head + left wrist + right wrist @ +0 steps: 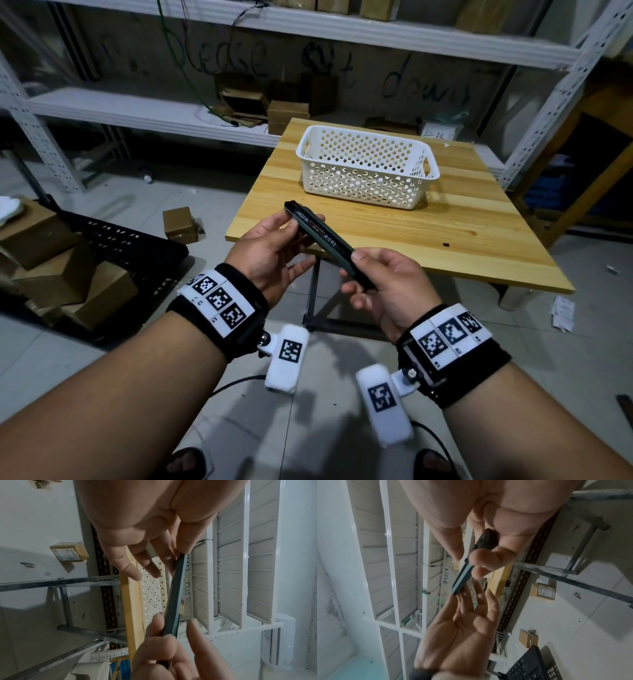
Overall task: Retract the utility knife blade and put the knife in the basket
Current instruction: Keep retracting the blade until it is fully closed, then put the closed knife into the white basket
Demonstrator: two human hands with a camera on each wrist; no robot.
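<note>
Utility knife (320, 240): dark slim body, white lettering on the upper face, held in the air between both hands, just off the near edge of the desk (462, 233) and short of the basket (368, 192). It lies tilted, its far end pointing up toward the basket and its near end down toward the person. No blade can be made out at the far tip in the head view; cannot tell whether it is fully in.

Right hand (390, 287): grasps the knife's near end, thumb on top, the other fingers curled under the body. The right wrist view confirms it: the dark butt end sits in the palm and curled fingers (488, 559) wrap the body.

Left hand (274, 250): palm up and fingers nearly straight, at the knife's far end. In the left wrist view its thumb and a neighbouring fingertip touch the knife tip while the remaining fingers (130, 568) spread free. Support, not a closed grasp.

Basket: white, perforated, handle cut-outs at both ends, standing upright on the desk beyond the knife, nothing visible inside it.

Desk: light wood top. Beyond the basket stands white metal shelving (137, 109) carrying cardboard boxes (284, 114). On the floor to the left of the desk are more boxes and a dark perforated panel (120, 240).
</note>
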